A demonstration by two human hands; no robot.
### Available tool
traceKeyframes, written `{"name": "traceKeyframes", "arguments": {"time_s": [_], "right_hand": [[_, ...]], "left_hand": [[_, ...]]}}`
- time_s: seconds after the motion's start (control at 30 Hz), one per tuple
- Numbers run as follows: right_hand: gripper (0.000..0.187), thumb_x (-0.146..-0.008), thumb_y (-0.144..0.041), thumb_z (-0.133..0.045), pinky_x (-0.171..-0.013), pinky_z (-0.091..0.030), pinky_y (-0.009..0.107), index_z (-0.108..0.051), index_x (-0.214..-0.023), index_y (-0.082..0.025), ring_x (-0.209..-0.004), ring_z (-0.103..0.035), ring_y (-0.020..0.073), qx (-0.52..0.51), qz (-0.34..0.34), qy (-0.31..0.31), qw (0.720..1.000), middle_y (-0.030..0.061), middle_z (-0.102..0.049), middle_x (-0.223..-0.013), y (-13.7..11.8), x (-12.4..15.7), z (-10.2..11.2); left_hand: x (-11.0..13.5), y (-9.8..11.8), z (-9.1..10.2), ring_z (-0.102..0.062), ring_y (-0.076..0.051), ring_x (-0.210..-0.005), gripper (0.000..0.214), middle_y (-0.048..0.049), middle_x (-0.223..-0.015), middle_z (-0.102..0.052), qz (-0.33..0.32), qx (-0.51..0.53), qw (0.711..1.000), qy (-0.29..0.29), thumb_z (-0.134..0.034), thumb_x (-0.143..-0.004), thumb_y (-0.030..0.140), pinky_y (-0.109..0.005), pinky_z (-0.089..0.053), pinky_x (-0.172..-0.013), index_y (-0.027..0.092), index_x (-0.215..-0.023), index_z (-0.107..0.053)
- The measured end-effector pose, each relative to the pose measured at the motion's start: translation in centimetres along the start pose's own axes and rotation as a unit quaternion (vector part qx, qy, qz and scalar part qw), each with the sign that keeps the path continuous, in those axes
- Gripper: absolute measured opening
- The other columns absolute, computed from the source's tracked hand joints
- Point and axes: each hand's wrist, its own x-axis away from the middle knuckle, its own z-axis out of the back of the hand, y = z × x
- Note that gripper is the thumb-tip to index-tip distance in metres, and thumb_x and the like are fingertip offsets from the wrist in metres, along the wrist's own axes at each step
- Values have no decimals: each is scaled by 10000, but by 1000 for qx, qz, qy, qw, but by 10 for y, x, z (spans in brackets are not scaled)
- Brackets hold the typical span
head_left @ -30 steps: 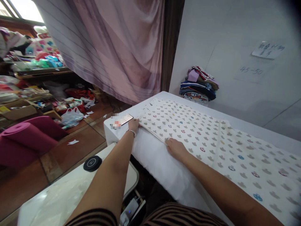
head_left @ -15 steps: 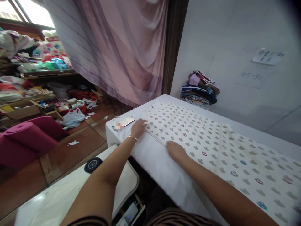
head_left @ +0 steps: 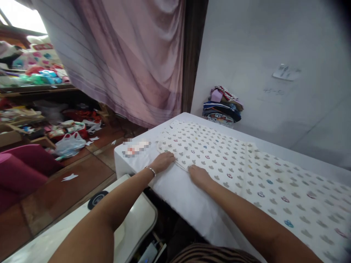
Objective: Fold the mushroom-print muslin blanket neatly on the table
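A white cloth printed with small grey, red and blue shapes (head_left: 219, 153) lies spread over a white-covered table (head_left: 178, 186). My left hand (head_left: 163, 161), with a thin bracelet on the wrist, rests flat on the cloth's near edge with its fingers stretched out. My right hand (head_left: 199, 174) lies flat on the same edge a little to the right, fingers extended. The two hands are close together. A phone (head_left: 136, 148), partly blurred, lies on the table's left corner just beyond my left hand.
A stack of folded clothes (head_left: 222, 104) sits at the table's far end against the grey wall. A pink curtain (head_left: 131, 58) hangs behind. A lower white surface with a black round disc (head_left: 96, 199) stands at the left. Clutter and bags cover the floor at left.
My left hand has slid right along the cloth's edge, away from the phone and toward my right hand. My right hand has stayed on the edge. The camera view has shifted.
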Motion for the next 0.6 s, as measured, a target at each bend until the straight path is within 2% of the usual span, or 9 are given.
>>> {"name": "traceKeyframes", "arguments": {"time_s": [0.2, 0.3, 0.4, 0.5, 0.6], "right_hand": [[276, -923, -191, -309, -705, -428, 320, -572, -1001, -158, -888, -569, 221, -53, -22, 34, 998, 108, -606, -1067, -4, -4, -11], [313, -948, -223, -274, -698, -429, 323, -570, -1016, -148, -875, -564, 219, -77, -33, 71, 994, 108, -615, -1034, -6, -5, -15], [281, -939, -205, -312, -731, -425, 322, -574, -1020, -143, -893, -548, 210, -54, -16, 97, 994, 102, -612, -1029, -7, -1, -16], [232, -913, -178, -371, -767, -416, 323, -581, -1003, -141, -915, -528, 207, -4, 31, 113, 993, 97, -605, -1021, -6, 15, -12], [191, -895, -187, -415, -798, -405, 316, -591, -962, -158, -914, -525, 193, -13, 42, 116, 992, 76, -611, -1013, 6, 51, -4]], "left_hand": [[6, -2, 4, -545, -200, -900, 225, -69, -930, -620, -4, -22, 999, 26, -401, -894, 143, -335, -446, -805, 173, -881, -624], [0, 10, 1, -558, -203, -951, 249, -73, -1013, -634, -29, -4, 998, 53, -396, -901, 178, -349, -451, -843, 181, -950, -640], [-8, 26, -6, -572, -192, -985, 278, -58, -1064, -643, -77, 35, 995, 57, -405, -890, 193, -352, -453, -875, 218, -1048, -634], [-16, 35, -13, -597, -194, -969, 306, -60, -1045, -661, -81, 42, 995, 38, -404, -854, 155, -352, -473, -866, 215, -1020, -655], [-19, 35, -15, -607, -215, -966, 327, -78, -1040, -669, -60, 32, 997, 30, -387, -842, 162, -374, -488, -856, 202, -1001, -670]]}}
